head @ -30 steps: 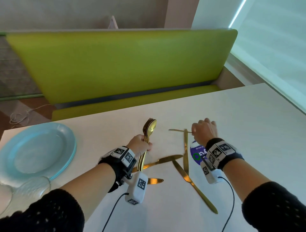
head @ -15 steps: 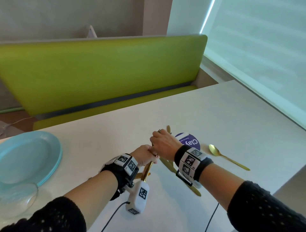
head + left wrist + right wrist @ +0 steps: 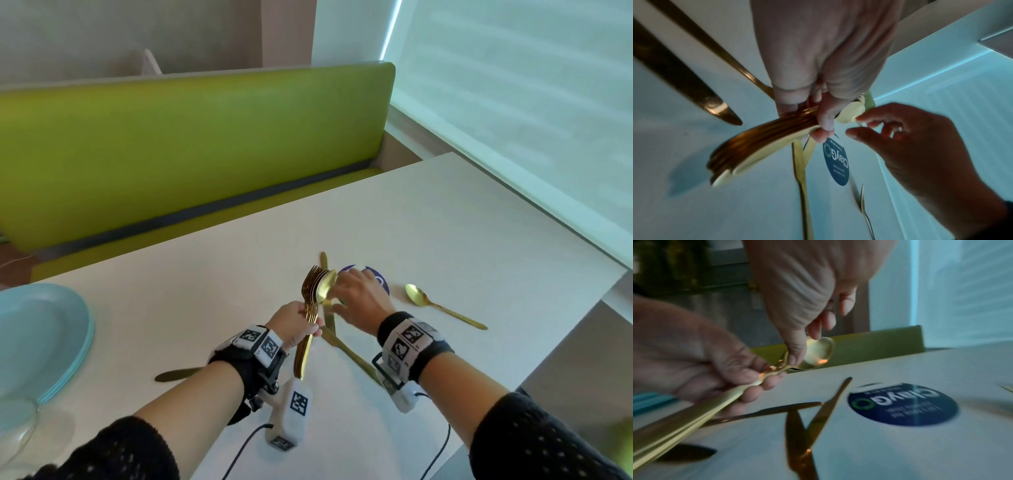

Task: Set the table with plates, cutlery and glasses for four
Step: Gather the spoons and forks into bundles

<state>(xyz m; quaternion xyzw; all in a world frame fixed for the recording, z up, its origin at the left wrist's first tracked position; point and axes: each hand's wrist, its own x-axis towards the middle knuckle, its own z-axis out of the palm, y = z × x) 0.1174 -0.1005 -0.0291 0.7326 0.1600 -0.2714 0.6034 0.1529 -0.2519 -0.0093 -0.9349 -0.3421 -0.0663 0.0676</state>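
Observation:
My left hand (image 3: 294,323) grips a bundle of gold forks (image 3: 310,308) by the handles, heads up, above the white table (image 3: 445,222). A gold spoon (image 3: 325,290) lies against the bundle. My right hand (image 3: 359,298) pinches the spoon at its bowl (image 3: 818,352) between thumb and fingertips. From the left wrist, the left hand (image 3: 818,73) wraps the handles (image 3: 766,138) and the right hand (image 3: 920,146) touches the bowl (image 3: 846,114). A second spoon (image 3: 416,295) lies on the table to the right. Gold knives (image 3: 346,349) lie crossed under my hands.
A stack of pale blue plates (image 3: 41,342) and a clear glass (image 3: 17,431) sit at the left. One knife (image 3: 174,375) lies under my left forearm. A round purple sticker (image 3: 382,284) is beyond my right hand. A green bench (image 3: 188,154) runs along the far edge.
My right hand left the table beside the sticker and came over to my left hand. It now holds a spoon against the fork bundle. The head view swung to the right.

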